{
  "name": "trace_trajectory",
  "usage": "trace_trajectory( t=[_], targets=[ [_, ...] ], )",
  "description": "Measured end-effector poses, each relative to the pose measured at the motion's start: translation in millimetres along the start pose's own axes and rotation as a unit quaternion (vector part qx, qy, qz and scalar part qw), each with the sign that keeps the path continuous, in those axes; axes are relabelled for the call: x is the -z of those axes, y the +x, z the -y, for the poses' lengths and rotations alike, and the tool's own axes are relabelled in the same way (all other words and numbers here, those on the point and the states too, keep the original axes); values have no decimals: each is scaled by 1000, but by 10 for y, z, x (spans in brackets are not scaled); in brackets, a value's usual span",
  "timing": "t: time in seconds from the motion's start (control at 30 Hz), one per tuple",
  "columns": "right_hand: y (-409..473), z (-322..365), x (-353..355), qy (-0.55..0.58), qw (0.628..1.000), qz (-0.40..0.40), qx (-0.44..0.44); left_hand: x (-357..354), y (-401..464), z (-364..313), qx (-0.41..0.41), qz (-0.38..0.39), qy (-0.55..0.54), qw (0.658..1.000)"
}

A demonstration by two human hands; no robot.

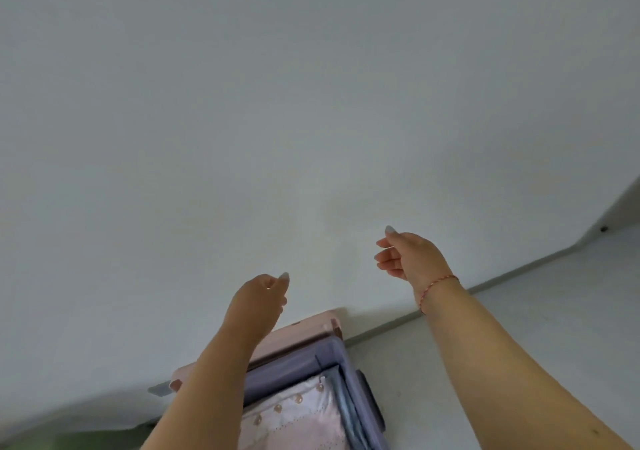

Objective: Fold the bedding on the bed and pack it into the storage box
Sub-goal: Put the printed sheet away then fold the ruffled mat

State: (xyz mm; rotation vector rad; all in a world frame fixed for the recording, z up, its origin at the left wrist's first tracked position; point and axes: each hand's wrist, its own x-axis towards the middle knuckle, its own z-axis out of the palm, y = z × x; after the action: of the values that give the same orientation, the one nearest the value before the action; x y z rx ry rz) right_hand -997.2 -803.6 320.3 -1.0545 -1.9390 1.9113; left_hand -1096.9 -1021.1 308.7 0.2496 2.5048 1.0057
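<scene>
The storage box (294,363) sits at the bottom centre against the white wall, with purple fabric walls and a pink lid flap (304,332) standing behind it. Inside lies folded pale pink bedding (298,418) with a small printed pattern, and a blue-grey folded cloth (346,404) beside it on the right. My left hand (259,297) is raised above the box with its fingers curled in and nothing in it. My right hand (408,255) is raised higher and further right, fingers loosely curled, thumb up, holding nothing. A red string bracelet circles my right wrist.
A plain white wall (311,103) fills most of the view. A grey skirting strip (485,287) runs along the pale floor (554,294) to the right of the box. Something green (69,441) shows at the bottom left corner.
</scene>
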Motion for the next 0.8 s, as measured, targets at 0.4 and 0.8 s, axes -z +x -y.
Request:
trace_trajectory(
  t=[0.4,0.8],
  targets=[
    [-777,267,823,54,983,-169,39,-92,-198,-711,-100,46,-12,994],
    [-1886,-64,1660,140,926,-350,27,-851,-790,-1382,-187,192,11,963]
  ],
)
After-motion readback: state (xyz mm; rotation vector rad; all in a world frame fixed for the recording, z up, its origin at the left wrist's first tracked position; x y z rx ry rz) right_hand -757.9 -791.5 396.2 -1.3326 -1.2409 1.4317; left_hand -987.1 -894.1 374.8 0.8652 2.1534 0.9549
